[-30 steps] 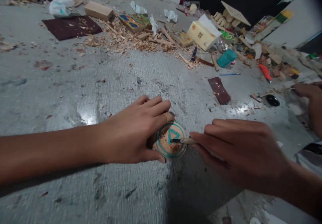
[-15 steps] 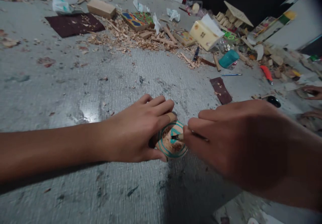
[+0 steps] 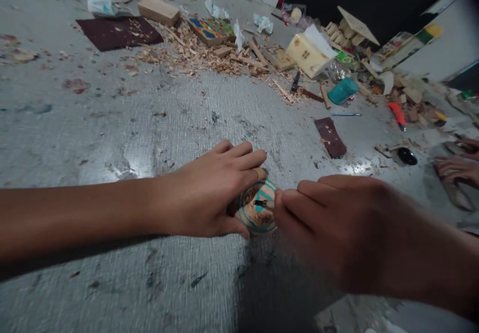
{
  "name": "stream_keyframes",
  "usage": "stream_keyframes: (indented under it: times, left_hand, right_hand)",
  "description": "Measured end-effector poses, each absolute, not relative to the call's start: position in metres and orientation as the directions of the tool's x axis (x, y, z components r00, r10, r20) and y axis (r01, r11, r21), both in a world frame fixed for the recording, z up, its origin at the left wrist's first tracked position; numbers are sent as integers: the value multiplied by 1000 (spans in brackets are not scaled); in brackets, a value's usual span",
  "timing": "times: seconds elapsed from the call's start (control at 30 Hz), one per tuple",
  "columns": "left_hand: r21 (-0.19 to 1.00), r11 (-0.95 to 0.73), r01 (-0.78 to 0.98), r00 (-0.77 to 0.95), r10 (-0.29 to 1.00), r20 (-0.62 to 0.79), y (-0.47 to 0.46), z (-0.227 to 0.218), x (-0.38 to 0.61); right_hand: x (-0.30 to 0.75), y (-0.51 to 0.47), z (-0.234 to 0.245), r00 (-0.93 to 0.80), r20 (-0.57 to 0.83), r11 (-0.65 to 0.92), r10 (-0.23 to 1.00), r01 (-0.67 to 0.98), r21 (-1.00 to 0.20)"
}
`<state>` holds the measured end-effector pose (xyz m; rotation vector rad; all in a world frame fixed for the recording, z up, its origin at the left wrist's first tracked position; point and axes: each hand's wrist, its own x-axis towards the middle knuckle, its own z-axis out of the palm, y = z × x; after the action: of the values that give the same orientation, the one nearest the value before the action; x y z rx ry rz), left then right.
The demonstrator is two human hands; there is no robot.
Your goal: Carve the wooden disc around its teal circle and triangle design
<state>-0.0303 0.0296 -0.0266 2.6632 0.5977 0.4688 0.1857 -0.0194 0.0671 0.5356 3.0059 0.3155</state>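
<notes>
A round wooden piece [image 3: 259, 220] with teal painted rings and a brown-mottled middle lies low on the grey tabletop. My left hand [image 3: 215, 193] is wrapped round its left side, fingers curled over the far edge and thumb along the near edge. A tan ring-like band shows on one of its fingers. My right hand [image 3: 329, 223] is closed in a pinch on a small paintbrush [image 3: 265, 204], whose dark flat tip is over the middle of the wooden piece. Whether the tip touches the surface I cannot tell. Most of the brush handle is hidden by my right hand.
Wood shavings [image 3: 209, 58] lie heaped at the back near a wood block [image 3: 158, 11] and a painted board [image 3: 210, 30]. To the right are a teal cup [image 3: 342, 91], brown sandpaper-like sheet [image 3: 331, 137] and orange-handled tool [image 3: 396, 114]. Another person's hands [image 3: 458, 168] are at far right.
My right hand has lowered slightly, and the brush tip has shifted a little over the wooden piece. My left hand keeps its grip. More of the other person's hands now shows as the view shifts.
</notes>
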Motion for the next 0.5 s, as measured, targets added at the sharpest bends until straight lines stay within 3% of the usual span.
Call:
stream_keyframes:
  times: [0.1,0.17,0.27,0.37,0.5]
  left_hand:
    - [423,-841,339,853,464,240,31,-27,-31]
    - [418,-841,343,850,467,243,32,-26,-32]
    - [415,-839,352,851,471,232,33,-24,-33]
    - [432,-825,365,856,480,192,34,-24,-33]
    - [492,-784,378,841,513,172,35,-18,-33]
  right_hand:
    - [202,-27,46,-894,118,863,432,448,233]
    - [212,-34,26,-801,244,784,547,592,185]
    - [220,-41,1,-664,302,702,684,711,-27]
    - [227,-39,-4,-526,371,631,765,726,-274]
    - [243,-32,6,-375,481,560,792,759,-331]
